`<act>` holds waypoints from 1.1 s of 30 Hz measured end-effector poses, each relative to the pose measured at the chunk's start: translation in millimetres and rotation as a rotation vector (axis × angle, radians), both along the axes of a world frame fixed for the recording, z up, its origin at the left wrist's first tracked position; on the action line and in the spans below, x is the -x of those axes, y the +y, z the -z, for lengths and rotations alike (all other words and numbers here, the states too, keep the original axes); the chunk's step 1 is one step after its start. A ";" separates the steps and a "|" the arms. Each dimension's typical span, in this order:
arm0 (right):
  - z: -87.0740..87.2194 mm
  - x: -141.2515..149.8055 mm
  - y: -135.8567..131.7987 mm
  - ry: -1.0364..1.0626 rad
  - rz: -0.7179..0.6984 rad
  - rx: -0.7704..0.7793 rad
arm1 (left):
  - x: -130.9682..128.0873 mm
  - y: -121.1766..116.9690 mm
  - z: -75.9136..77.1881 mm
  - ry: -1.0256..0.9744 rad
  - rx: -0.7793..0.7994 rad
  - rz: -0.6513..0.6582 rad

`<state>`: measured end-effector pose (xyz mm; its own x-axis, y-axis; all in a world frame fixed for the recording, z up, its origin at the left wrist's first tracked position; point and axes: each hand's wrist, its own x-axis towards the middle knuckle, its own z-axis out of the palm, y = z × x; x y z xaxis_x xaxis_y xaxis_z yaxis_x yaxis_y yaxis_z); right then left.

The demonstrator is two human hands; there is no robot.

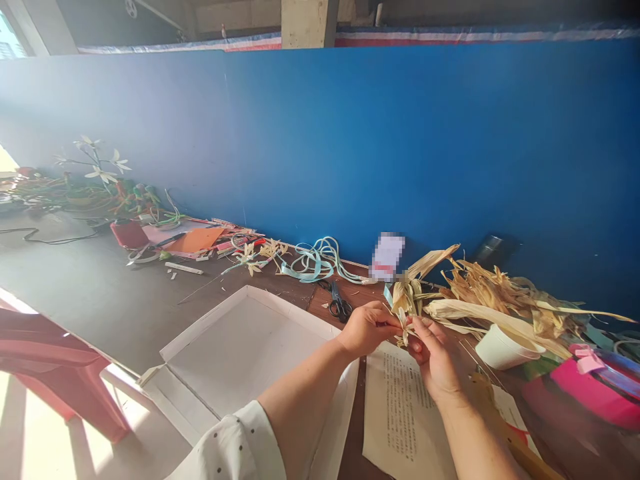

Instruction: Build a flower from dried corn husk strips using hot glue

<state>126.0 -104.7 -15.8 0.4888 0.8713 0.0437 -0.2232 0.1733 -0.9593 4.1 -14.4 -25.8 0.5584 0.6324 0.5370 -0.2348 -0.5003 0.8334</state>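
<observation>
Both hands meet above the top of a printed sheet [395,407]. Between their fingertips is a small corn husk flower [405,323] with pale, narrow petals. My left hand [370,328] pinches it from the left, fingers closed. From the right, my right hand [434,353] grips it between thumb and fingers. Just behind the flower lie dry corn husks [411,293], and a bit of light blue ribbon [388,295] shows beside them. Black scissors [340,307] rest on the table left of my left hand.
An open white box [245,340] lies under my left forearm. A husk pile [500,287], a white cup [507,347] and a pink bag [595,387] stand right. Light blue cord [327,253] and finished husk flowers [250,257] lie along the blue partition [400,147]. A red stool [50,367] is left.
</observation>
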 end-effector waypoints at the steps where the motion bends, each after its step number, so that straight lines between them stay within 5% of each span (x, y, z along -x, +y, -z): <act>1: 0.6 -0.1 0.6 -0.014 0.014 0.008 | 0.0 0.0 0.3 0.004 -0.008 -0.003; 25: -2.8 1.7 0.8 0.087 0.012 0.054 | -2.3 -2.5 0.1 -0.058 0.042 0.006; 33: -4.5 -0.5 0.4 0.297 -0.028 0.050 | -2.3 -0.4 3.3 -0.057 0.004 0.018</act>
<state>126.5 -104.4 -11.2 0.4495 0.8822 -0.1406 -0.4990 0.1175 -0.8586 6.4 -14.8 -29.1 0.5378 0.6247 0.5661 -0.2912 -0.4925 0.8201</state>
